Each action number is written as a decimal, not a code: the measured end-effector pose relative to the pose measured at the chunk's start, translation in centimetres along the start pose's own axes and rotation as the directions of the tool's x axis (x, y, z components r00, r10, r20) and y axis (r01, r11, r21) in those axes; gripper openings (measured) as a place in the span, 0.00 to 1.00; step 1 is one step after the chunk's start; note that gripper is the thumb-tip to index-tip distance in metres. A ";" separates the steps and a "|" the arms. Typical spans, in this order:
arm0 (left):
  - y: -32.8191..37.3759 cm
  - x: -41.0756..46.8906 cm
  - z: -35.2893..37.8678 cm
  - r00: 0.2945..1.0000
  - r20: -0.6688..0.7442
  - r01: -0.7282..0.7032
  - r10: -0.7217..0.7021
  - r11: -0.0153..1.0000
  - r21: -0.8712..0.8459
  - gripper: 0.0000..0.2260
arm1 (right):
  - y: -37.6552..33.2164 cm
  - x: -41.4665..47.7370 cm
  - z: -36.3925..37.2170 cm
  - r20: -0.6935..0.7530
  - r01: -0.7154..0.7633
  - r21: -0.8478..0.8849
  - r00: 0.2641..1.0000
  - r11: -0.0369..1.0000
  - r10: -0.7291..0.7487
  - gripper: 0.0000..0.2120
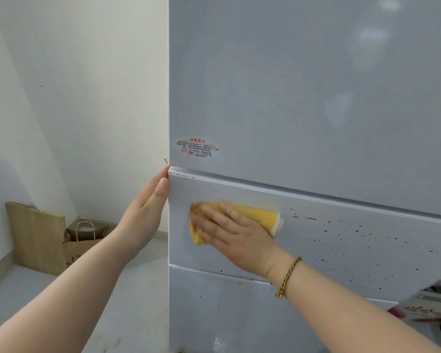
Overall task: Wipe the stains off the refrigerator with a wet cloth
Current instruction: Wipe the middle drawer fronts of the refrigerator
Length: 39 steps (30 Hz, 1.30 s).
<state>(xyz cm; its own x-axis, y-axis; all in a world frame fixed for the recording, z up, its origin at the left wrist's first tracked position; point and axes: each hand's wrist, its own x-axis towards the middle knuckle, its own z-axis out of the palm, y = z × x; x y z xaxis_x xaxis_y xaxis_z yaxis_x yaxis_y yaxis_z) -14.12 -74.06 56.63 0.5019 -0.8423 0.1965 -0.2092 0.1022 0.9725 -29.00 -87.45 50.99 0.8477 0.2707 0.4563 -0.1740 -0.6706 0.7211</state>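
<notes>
A pale grey refrigerator [303, 98] fills the right of the head view, with an upper door, a middle drawer front and a lower door. My right hand [229, 233] lies flat on a folded yellow cloth [260, 215] and presses it against the left part of the middle drawer front. Brown and yellow stains [341, 235] speckle the drawer front to the right of the cloth, and a few dark specks sit on the lower door. My left hand [148, 207] rests with straight fingers against the refrigerator's left edge at the top of the drawer, holding nothing.
An oval warning sticker [196, 147] sits low on the upper door. On the floor to the left, a flat cardboard piece [36, 233] and a brown paper bag [84, 240] lean against the white wall. Printed packaging [428, 304] shows at the lower right edge.
</notes>
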 end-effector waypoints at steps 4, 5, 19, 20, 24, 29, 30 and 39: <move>0.2 0.0 -0.2 1.000 0.010 0.003 -0.003 0.999 -0.033 0.13 | 0.9 2.7 -0.9 -0.238 -0.308 0.040 0.921 0.951 0.308 0.17; 0.2 -0.2 0.0 1.000 0.006 0.004 -0.004 0.999 -0.041 0.13 | 0.3 3.0 -0.6 -0.248 -0.358 0.023 0.902 0.933 0.352 0.18; -0.5 -2.6 3.2 0.990 -0.141 0.020 -0.007 0.996 0.087 0.24 | 1.0 -2.1 -1.4 -0.104 -0.205 -0.072 0.975 0.976 0.197 0.18; -0.5 -2.6 3.4 0.989 -0.145 0.023 -0.013 0.998 0.064 0.24 | 1.1 -1.8 -1.6 -0.161 -0.285 -0.052 0.948 0.957 0.274 0.18; -0.6 -2.4 2.7 0.988 -0.147 0.042 -0.049 0.998 -0.053 0.20 | -2.4 -0.4 0.3 -0.172 -0.441 -0.037 0.887 0.897 0.429 0.22; -0.4 -2.1 2.0 0.986 -0.162 0.039 -0.042 0.999 -0.023 0.18 | -5.2 0.2 2.0 0.153 0.000 -0.090 0.988 0.996 0.014 0.22; -0.4 -2.1 2.0 0.987 -0.156 0.038 -0.041 0.999 -0.022 0.17 | -4.6 0.3 1.6 0.197 0.062 -0.095 0.979 0.994 -0.043 0.23; -0.5 -2.2 2.5 0.986 -0.159 0.044 -0.054 0.997 -0.066 0.18 | 1.1 2.2 -1.3 -0.267 -0.405 0.027 0.878 0.914 0.397 0.17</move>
<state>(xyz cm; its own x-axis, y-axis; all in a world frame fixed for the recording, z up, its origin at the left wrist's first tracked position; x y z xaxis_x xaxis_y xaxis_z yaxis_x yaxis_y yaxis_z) -17.19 -73.62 55.40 0.6391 -0.7520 0.1613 -0.1316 0.0997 0.9863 -28.02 -86.72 53.48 0.5412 0.1554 0.8264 -0.4889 -0.7414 0.4597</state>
